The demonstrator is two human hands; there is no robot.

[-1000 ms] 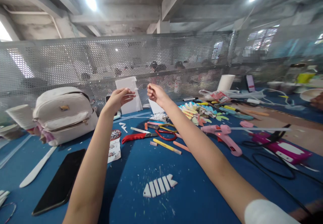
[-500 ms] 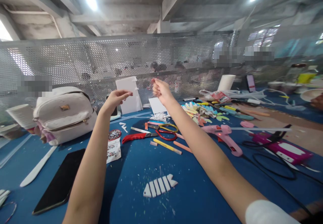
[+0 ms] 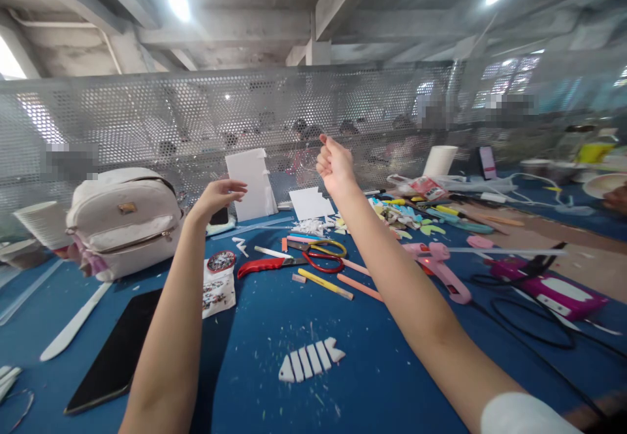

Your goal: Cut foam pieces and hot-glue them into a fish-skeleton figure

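Observation:
My left hand [image 3: 219, 198] is raised over the table, its fingers stretched out to the right with nothing visible in them. Behind its fingertips stands a white foam sheet [image 3: 251, 183]. Higher and farther right is my right hand [image 3: 336, 166], fingers curled and the thumb pressed to the index finger; anything pinched there is too small to make out. Below and between my arms, a white fish cut into slices [image 3: 312, 359] lies on the blue table [image 3: 264, 316] among small crumbs. Neither hand touches it.
Red-handled scissors [image 3: 323, 254], a red-handled knife [image 3: 264, 265] and coloured sticks lie mid-table. To the right are a pink glue gun [image 3: 443, 271] with its cable and a purple device [image 3: 548, 287]. A white backpack [image 3: 125, 222] and black phone [image 3: 117, 349] sit left.
My hands have moved apart: the right went up and to the right, the left slightly left and down. My left fingers have loosened. The fish lies where it was.

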